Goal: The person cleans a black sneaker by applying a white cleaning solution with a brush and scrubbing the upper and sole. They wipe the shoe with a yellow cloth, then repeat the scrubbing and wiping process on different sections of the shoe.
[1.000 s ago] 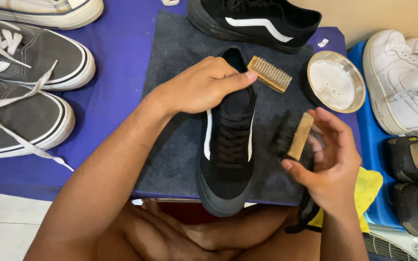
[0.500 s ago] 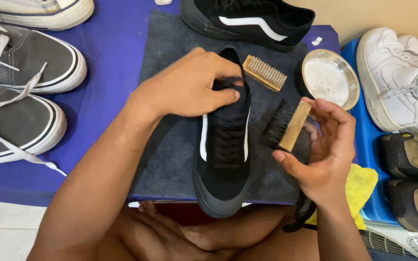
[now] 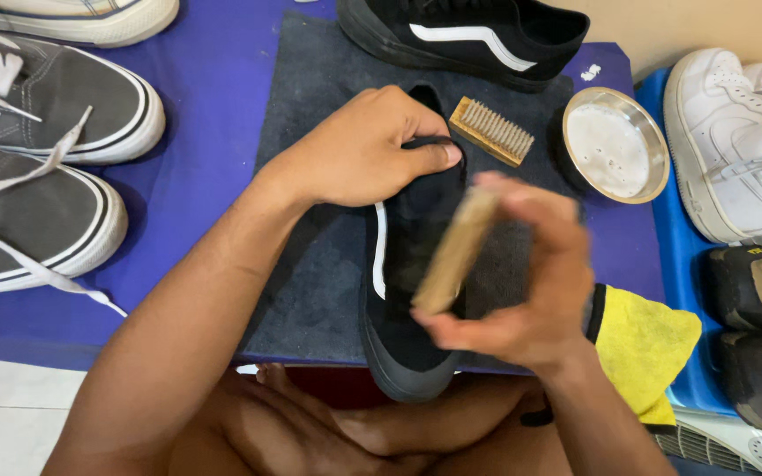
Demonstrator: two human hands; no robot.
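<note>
The black canvas sneaker with a white side stripe (image 3: 407, 264) lies on the dark grey mat (image 3: 310, 176), toe near, heel far. The left hand (image 3: 359, 150) pinches its heel collar; the right hand (image 3: 531, 282) clasps a blurred wooden-backed brush (image 3: 453, 251) directly over the laces, parallel to the shoe's long axis.

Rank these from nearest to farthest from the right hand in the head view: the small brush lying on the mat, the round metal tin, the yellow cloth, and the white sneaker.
From the right hand:
1. Yellow cloth, just beside the wrist, to its right.
2. Small brush, on the mat above the hand; round metal tin, up and right. Too close to call.
3. White sneaker, far right on the blue surface.
</note>
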